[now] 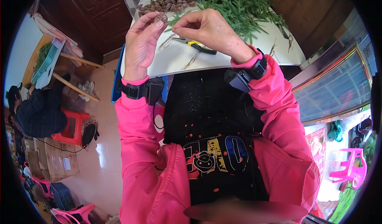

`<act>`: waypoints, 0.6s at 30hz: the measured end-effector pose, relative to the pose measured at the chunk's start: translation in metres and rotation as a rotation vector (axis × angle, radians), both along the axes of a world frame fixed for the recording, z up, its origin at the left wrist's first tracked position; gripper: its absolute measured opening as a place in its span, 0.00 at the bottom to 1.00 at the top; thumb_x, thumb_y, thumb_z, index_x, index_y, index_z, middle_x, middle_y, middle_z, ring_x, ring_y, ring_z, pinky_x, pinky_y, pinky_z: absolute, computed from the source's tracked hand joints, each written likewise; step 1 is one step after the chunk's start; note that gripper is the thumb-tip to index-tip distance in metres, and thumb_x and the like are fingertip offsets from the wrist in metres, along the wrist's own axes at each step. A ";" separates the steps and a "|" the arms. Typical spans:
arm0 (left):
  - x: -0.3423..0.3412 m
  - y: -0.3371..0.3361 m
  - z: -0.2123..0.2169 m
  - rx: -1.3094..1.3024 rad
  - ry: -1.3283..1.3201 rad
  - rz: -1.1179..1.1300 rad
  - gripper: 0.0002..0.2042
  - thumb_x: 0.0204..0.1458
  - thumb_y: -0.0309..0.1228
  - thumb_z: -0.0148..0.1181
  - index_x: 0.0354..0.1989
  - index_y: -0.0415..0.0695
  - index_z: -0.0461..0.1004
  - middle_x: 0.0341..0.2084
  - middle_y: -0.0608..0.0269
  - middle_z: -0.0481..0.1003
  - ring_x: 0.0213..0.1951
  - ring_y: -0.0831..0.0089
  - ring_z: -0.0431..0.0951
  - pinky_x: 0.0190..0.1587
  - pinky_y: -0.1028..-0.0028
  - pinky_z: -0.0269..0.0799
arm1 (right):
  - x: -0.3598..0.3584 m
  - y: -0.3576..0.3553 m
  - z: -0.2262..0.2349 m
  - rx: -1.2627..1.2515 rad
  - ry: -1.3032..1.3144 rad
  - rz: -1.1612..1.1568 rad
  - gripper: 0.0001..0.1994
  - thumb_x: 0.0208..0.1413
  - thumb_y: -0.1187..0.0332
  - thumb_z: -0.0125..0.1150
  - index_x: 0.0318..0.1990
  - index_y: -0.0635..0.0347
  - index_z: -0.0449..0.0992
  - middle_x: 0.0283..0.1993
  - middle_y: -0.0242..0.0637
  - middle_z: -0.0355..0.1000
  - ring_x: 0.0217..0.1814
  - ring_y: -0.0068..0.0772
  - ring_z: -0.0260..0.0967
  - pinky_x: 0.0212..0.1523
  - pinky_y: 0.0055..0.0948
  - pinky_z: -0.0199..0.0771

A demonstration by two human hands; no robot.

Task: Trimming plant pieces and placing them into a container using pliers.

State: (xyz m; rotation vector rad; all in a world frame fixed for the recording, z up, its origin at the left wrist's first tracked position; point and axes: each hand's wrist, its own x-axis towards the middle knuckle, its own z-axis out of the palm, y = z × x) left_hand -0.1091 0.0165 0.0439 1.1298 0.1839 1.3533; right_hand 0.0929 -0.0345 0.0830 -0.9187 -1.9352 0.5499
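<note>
My left hand (142, 45) is raised over the white table (175, 61) and pinches a small brown pine cone (160, 17) between thumb and fingertips. My right hand (209, 30) is close beside it, fingers bent toward the cone and apparently pinching something thin; what it holds is too small to tell. Under my hands lie pliers with black and yellow handles (197, 45). A heap of brown pine cones (169, 0) and a pile of green fir sprigs (234, 3) lie at the far side of the table. Both wrists carry black strapped devices.
Another person in dark clothes (38, 112) sits at the left near a red plastic stool (73, 126) and cardboard boxes (59, 160). A second table with greenery (47, 59) stands behind them. Pink plastic chairs (352, 168) stand at the right, next to a glass-fronted cabinet (338, 89).
</note>
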 end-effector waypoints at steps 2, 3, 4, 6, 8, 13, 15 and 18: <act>0.003 -0.001 0.000 0.007 0.005 -0.003 0.13 0.51 0.16 0.59 0.46 0.35 0.73 0.42 0.55 0.76 0.46 0.67 0.76 0.55 0.67 0.72 | 0.002 -0.001 -0.001 0.010 -0.044 -0.003 0.10 0.54 0.67 0.64 0.36 0.66 0.80 0.27 0.30 0.76 0.28 0.14 0.68 0.31 0.18 0.69; 0.004 -0.001 0.000 0.010 0.007 -0.004 0.12 0.51 0.16 0.59 0.45 0.35 0.73 0.42 0.54 0.76 0.46 0.67 0.76 0.55 0.67 0.72 | 0.003 -0.002 -0.001 0.011 -0.043 -0.005 0.10 0.54 0.67 0.64 0.36 0.66 0.80 0.27 0.30 0.76 0.28 0.14 0.68 0.31 0.18 0.69; 0.005 -0.002 -0.001 0.009 0.008 -0.005 0.12 0.51 0.16 0.59 0.45 0.35 0.73 0.42 0.54 0.76 0.46 0.67 0.76 0.55 0.67 0.72 | 0.005 -0.003 0.000 0.006 -0.060 -0.009 0.10 0.54 0.67 0.64 0.36 0.66 0.80 0.27 0.30 0.76 0.28 0.14 0.68 0.31 0.18 0.69; 0.008 -0.004 0.000 0.005 0.009 -0.008 0.12 0.51 0.16 0.58 0.45 0.35 0.73 0.43 0.54 0.76 0.46 0.66 0.76 0.55 0.67 0.72 | 0.007 -0.004 -0.001 -0.005 -0.094 -0.018 0.10 0.54 0.67 0.63 0.36 0.66 0.80 0.27 0.30 0.76 0.28 0.14 0.68 0.31 0.18 0.69; 0.010 -0.005 0.000 0.002 0.010 -0.010 0.12 0.51 0.16 0.58 0.45 0.35 0.73 0.43 0.53 0.76 0.46 0.66 0.76 0.55 0.67 0.72 | 0.008 -0.004 -0.003 0.000 -0.094 -0.016 0.10 0.54 0.66 0.63 0.36 0.66 0.80 0.27 0.30 0.76 0.28 0.14 0.68 0.31 0.19 0.69; 0.011 -0.005 0.000 0.013 0.018 -0.020 0.13 0.51 0.16 0.58 0.46 0.35 0.72 0.43 0.52 0.75 0.47 0.66 0.76 0.56 0.66 0.72 | 0.011 -0.001 -0.006 0.013 -0.055 -0.029 0.10 0.51 0.66 0.63 0.35 0.64 0.81 0.26 0.38 0.77 0.26 0.24 0.72 0.31 0.25 0.71; 0.011 -0.005 -0.001 0.019 0.019 -0.024 0.13 0.51 0.16 0.58 0.46 0.35 0.72 0.44 0.52 0.75 0.47 0.67 0.76 0.56 0.66 0.72 | 0.012 -0.002 -0.006 0.010 -0.035 -0.034 0.10 0.49 0.66 0.63 0.34 0.64 0.81 0.26 0.42 0.77 0.25 0.29 0.73 0.31 0.28 0.72; 0.015 -0.006 -0.003 0.027 -0.004 -0.017 0.13 0.52 0.16 0.57 0.46 0.35 0.72 0.45 0.52 0.75 0.47 0.66 0.76 0.55 0.67 0.73 | 0.012 -0.005 -0.006 0.016 -0.078 -0.075 0.10 0.54 0.66 0.64 0.36 0.65 0.80 0.27 0.31 0.77 0.28 0.15 0.70 0.30 0.20 0.70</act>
